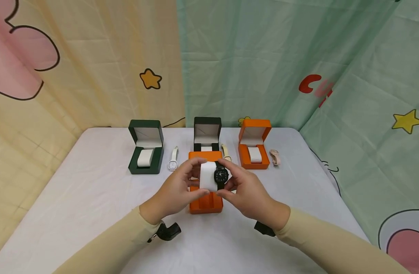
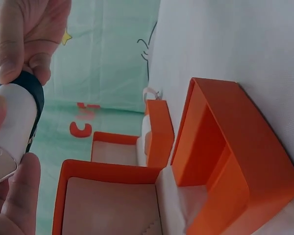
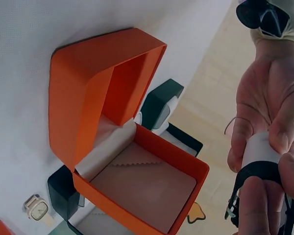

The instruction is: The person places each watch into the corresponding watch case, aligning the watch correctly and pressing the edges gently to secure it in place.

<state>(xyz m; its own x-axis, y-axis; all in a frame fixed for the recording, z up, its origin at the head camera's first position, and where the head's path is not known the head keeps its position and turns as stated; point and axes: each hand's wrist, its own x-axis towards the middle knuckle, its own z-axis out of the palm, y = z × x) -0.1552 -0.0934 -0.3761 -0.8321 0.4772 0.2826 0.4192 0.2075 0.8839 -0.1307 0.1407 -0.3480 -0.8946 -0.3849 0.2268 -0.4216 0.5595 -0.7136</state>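
Observation:
A white watch cushion (image 1: pixel 207 177) is held up over the open orange watch box (image 1: pixel 206 209). My left hand (image 1: pixel 175 192) grips the cushion's left end between thumb and fingers. Round the cushion's right side goes a black wristwatch (image 1: pixel 221 176), its dial turned toward me. My right hand (image 1: pixel 252 190) pinches the cushion and the watch's strap (image 3: pixel 259 170) from the right. In the right wrist view the buckle side hangs by the fingers. Below, the box's tray (image 2: pixel 210 142) shows an orange recess without a cushion.
Behind stand a green box (image 1: pixel 146 169) at left, a dark green box (image 1: pixel 207 121) at centre and an orange box (image 1: pixel 254 166) at right, all open with white cushions. Beside them lie a white watch (image 1: pixel 173 164), a cream watch (image 1: pixel 226 154) and a pink watch (image 1: pixel 275 156).

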